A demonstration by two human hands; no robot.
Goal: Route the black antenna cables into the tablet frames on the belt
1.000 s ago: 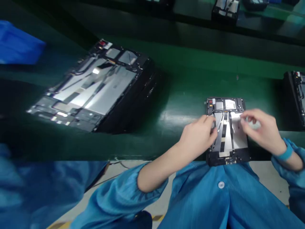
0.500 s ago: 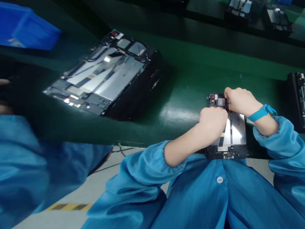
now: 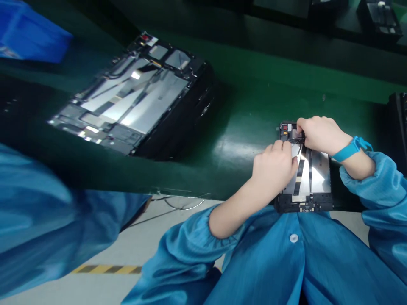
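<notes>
An opened tablet point(image 3: 320, 173), with bare silver metal, dark ribbon strips and black end sections, lies at the table's near edge in front of me. Over its left side is my left hand point(image 3: 275, 167), fingers curled closed and the thumb toward the middle. My right hand point(image 3: 322, 133), with a blue band round its wrist, pinches near the tablet's upper part. A thin dark wire point(image 3: 299, 141) shows between the two hands. Whatever lies inside either set of fingers is too small or hidden to make out.
A tall stack of similar opened tablets point(image 3: 140, 97) stands left on the green table point(image 3: 238, 127). Behind it is a blue bin point(image 3: 38, 36). Another stack point(image 3: 397, 123) rises at the right edge. A co-worker's blue sleeve point(image 3: 34, 212) fills the left. More tablets point(image 3: 381, 19) sit on the far side.
My left hand has moved left and slightly down, away from my right hand, uncovering more of the tablet. My right hand stays near the tablet's top. The co-worker's hand has left view.
</notes>
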